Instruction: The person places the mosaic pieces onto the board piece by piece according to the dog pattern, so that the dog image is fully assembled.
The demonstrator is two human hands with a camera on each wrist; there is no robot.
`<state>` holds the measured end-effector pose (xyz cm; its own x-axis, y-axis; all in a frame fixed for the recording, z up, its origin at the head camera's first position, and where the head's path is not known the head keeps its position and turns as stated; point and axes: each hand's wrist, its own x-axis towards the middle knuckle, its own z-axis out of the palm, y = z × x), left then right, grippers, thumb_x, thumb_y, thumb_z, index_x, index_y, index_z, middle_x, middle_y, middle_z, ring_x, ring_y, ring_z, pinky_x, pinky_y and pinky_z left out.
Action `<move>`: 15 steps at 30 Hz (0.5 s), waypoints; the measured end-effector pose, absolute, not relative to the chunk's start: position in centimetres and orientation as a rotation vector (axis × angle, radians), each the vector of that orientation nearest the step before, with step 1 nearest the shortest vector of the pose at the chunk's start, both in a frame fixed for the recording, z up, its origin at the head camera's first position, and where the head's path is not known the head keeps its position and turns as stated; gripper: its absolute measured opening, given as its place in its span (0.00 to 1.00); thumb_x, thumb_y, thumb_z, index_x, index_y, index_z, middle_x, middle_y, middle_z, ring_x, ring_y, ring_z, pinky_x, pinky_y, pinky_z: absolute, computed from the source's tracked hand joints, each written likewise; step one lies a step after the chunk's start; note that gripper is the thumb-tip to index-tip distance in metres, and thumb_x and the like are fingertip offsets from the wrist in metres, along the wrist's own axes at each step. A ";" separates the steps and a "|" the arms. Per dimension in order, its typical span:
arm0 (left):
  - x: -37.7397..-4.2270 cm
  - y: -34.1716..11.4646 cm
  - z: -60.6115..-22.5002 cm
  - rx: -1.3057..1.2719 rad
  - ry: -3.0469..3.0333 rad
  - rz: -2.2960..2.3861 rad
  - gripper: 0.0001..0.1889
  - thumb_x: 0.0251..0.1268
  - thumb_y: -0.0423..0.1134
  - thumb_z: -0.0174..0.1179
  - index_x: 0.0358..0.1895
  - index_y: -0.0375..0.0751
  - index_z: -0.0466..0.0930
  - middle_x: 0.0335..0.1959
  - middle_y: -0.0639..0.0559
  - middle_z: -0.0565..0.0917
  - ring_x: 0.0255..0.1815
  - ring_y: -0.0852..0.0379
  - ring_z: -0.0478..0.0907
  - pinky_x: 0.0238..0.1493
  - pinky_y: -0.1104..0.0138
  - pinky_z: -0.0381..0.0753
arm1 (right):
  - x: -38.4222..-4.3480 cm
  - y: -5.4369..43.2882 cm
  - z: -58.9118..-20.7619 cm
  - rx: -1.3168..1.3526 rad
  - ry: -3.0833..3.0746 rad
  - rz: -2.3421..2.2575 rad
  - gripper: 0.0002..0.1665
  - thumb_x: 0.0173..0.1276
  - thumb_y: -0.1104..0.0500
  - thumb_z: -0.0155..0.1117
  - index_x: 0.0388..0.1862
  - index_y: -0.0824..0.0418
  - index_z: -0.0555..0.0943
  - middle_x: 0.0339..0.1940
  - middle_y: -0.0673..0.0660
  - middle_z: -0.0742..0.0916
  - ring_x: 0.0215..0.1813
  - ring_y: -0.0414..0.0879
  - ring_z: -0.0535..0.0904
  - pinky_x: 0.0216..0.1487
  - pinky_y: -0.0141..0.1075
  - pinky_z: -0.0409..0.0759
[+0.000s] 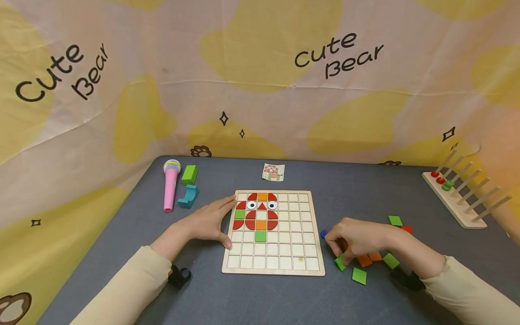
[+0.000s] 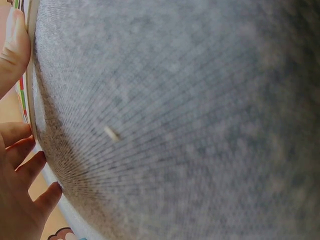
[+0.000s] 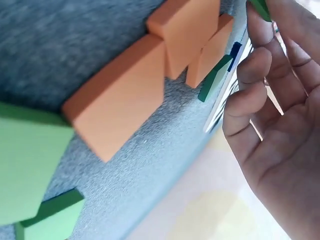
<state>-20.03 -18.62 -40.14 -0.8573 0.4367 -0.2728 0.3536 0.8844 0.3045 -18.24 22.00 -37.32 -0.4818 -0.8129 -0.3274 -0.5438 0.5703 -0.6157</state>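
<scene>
A wooden grid board (image 1: 290, 246) lies flat, with red, orange and green pieces and two eye pieces in its upper left squares. My left hand (image 1: 208, 221) rests at the board's left edge, fingers spread toward the upper corner and thumb at the side; the left wrist view shows the same hand (image 2: 20, 185) against the edge. To the right of the board, my right hand (image 1: 357, 237) pinches a green square tile (image 1: 340, 262) between thumb and fingers. Around it lie loose orange tiles (image 3: 120, 100) and green tiles (image 1: 359, 276). A blue piece (image 1: 323, 234) sits beside its fingers.
Behind the board lies a small printed pattern card (image 1: 273, 172). At the far left are a pink toy microphone (image 1: 170, 185), a green block (image 1: 189, 174) and a teal curved block (image 1: 188, 197). A wooden peg stand (image 1: 459, 203) with red and green beads stands at the right.
</scene>
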 end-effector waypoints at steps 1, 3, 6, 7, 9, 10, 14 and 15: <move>-20.0 -18.6 -40.1 0.586 2.716 0.347 0.67 0.34 0.68 0.74 0.80 0.47 0.49 0.83 0.49 0.49 0.82 0.41 0.51 0.75 0.39 0.60 | -18.3 21.9 -37.3 -1.074 2.200 -0.596 0.14 0.51 0.63 0.78 0.24 0.49 0.79 0.23 0.39 0.81 0.24 0.30 0.71 0.26 0.24 0.72; -20.0 -18.7 -40.2 0.596 2.716 0.348 0.67 0.34 0.68 0.74 0.80 0.46 0.49 0.83 0.48 0.49 0.82 0.40 0.51 0.75 0.39 0.60 | -18.4 21.6 -37.3 -1.070 2.193 -0.623 0.14 0.52 0.62 0.77 0.24 0.49 0.79 0.22 0.39 0.80 0.23 0.30 0.71 0.26 0.24 0.72; -20.0 -18.8 -40.3 0.608 2.716 0.345 0.67 0.35 0.69 0.73 0.80 0.45 0.49 0.83 0.47 0.50 0.82 0.40 0.52 0.75 0.40 0.60 | -18.5 21.1 -37.3 -1.079 2.176 -0.656 0.13 0.53 0.62 0.76 0.26 0.49 0.79 0.22 0.39 0.79 0.24 0.29 0.70 0.27 0.24 0.72; -20.0 -18.8 -40.3 0.616 2.718 0.342 0.67 0.36 0.69 0.73 0.80 0.45 0.49 0.83 0.47 0.50 0.81 0.40 0.52 0.75 0.40 0.61 | -18.6 20.9 -37.3 -1.084 2.165 -0.673 0.12 0.54 0.62 0.76 0.27 0.49 0.79 0.22 0.40 0.78 0.24 0.29 0.70 0.27 0.24 0.72; -20.0 -18.8 -40.3 0.627 2.720 0.339 0.66 0.36 0.70 0.73 0.80 0.44 0.49 0.83 0.46 0.50 0.81 0.40 0.53 0.75 0.41 0.61 | -18.6 20.5 -37.3 -1.099 2.147 -0.706 0.12 0.55 0.63 0.75 0.30 0.48 0.80 0.23 0.40 0.79 0.25 0.29 0.71 0.27 0.24 0.73; -20.0 -18.8 -40.3 0.627 2.721 0.338 0.66 0.36 0.70 0.73 0.80 0.44 0.49 0.83 0.46 0.50 0.81 0.40 0.53 0.75 0.41 0.61 | -18.6 20.2 -37.3 -1.112 2.140 -0.720 0.12 0.55 0.63 0.75 0.31 0.48 0.81 0.23 0.41 0.79 0.25 0.29 0.71 0.27 0.24 0.73; -19.9 -18.8 -40.3 0.617 2.719 0.351 0.66 0.36 0.69 0.73 0.80 0.45 0.49 0.83 0.47 0.50 0.81 0.40 0.53 0.75 0.40 0.61 | -18.6 19.2 -37.3 -1.136 2.119 -0.787 0.10 0.58 0.63 0.74 0.34 0.49 0.83 0.24 0.44 0.79 0.26 0.30 0.71 0.27 0.24 0.72; -19.8 -18.8 -40.2 0.612 2.717 0.357 0.66 0.36 0.69 0.73 0.80 0.45 0.49 0.83 0.47 0.50 0.81 0.40 0.52 0.75 0.40 0.61 | -18.6 18.9 -37.4 -1.141 2.120 -0.796 0.10 0.59 0.62 0.73 0.35 0.49 0.84 0.24 0.44 0.79 0.26 0.30 0.71 0.28 0.24 0.72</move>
<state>-19.82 -18.82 -40.24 -0.8524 0.4518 -0.2633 0.3684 0.8761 0.3108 -18.59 18.89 -37.40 -0.4528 -0.8643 -0.2190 -0.5069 0.4515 -0.7343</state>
